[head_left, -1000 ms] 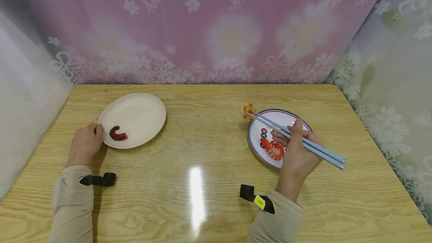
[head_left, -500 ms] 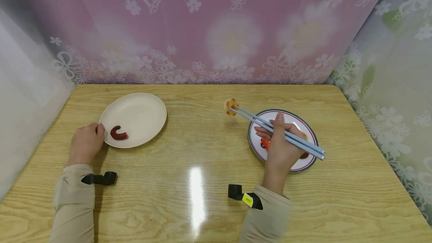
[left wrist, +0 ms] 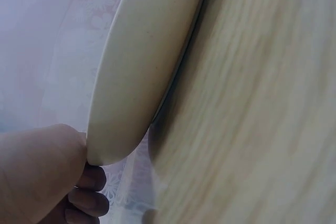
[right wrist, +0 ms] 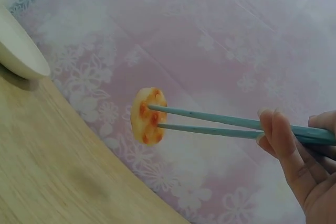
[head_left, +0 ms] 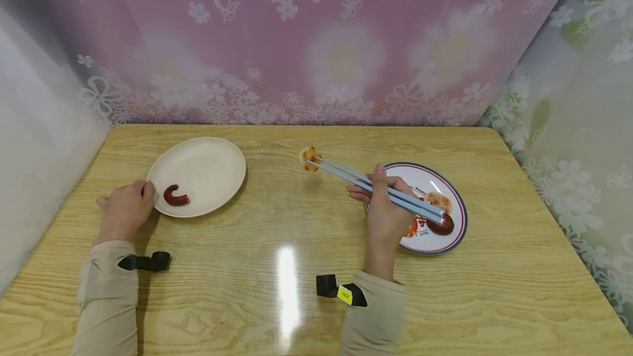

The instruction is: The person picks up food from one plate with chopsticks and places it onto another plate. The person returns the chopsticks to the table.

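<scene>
My left hand [head_left: 126, 207] pinches the near-left rim of a cream plate [head_left: 212, 172] between thumb and fingers. In the left wrist view the plate [left wrist: 131, 72] shows its outer side, over the wood. A dark red curled tentacle piece [head_left: 176, 196] lies on it. My right hand [head_left: 386, 218] grips a pair of pale blue chopsticks [head_left: 417, 205]. Their tips hold a round, pale food piece with browned spots [head_left: 310, 159], raised above the table between the two plates. The right wrist view shows both tips on the browned face of this piece [right wrist: 140, 124].
Partly behind my right hand stands a white plate with a dark rim [head_left: 410, 173]. On it lie another browned piece [head_left: 439, 200], a brown oval piece [head_left: 442, 226] and a mostly hidden orange shrimp [head_left: 411, 228]. A flowered curtain [head_left: 277, 59] hangs behind the table [head_left: 222, 279].
My right hand has moved left with the chopsticks and the browned food piece, away from the white plate, uncovering its right side. My left hand has stayed at the cream plate.
</scene>
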Motion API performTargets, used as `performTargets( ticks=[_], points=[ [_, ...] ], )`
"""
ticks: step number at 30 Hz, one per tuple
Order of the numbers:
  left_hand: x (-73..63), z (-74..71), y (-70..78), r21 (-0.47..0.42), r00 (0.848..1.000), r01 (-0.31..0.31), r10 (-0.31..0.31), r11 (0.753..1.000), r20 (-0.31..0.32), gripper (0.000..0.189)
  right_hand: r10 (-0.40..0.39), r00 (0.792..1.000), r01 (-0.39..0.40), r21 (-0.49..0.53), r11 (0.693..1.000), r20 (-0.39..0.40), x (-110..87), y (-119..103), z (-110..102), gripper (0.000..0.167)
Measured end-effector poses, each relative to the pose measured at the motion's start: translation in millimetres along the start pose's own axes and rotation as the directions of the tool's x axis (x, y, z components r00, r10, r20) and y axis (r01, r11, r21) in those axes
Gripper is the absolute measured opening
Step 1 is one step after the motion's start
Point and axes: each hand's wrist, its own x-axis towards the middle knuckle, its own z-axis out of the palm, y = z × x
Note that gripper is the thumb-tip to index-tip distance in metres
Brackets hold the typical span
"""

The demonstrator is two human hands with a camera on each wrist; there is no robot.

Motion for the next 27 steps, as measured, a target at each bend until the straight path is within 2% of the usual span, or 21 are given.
performTargets(
  ticks=[10, 16, 27],
  points=[
    [-1.5, -0.2, 0.1, -0.030, 1.000, -0.001, 0.001, 1.000, 0.008, 0.048, 0.043, 0.998, -0.044, 0.019, 0.999, 0.054, -6.3, 16.4, 14.3, 0.036],
    [-1.2, 1.2, 2.3, -0.040, 1.000, -0.001, 0.000, 0.999, -0.016, 0.046, 0.059, 0.996, -0.060, 0.007, 0.998, 0.063, -8.6, 22.0, 19.4, 0.037],
    [0.5, 2.6, 2.3, -0.045, 1.000, -0.015, 0.014, 0.999, -0.017, 0.047, 0.035, 0.994, -0.037, 0.020, 0.999, 0.101, -15.5, 25.5, 28.5, 0.035]
  ],
)
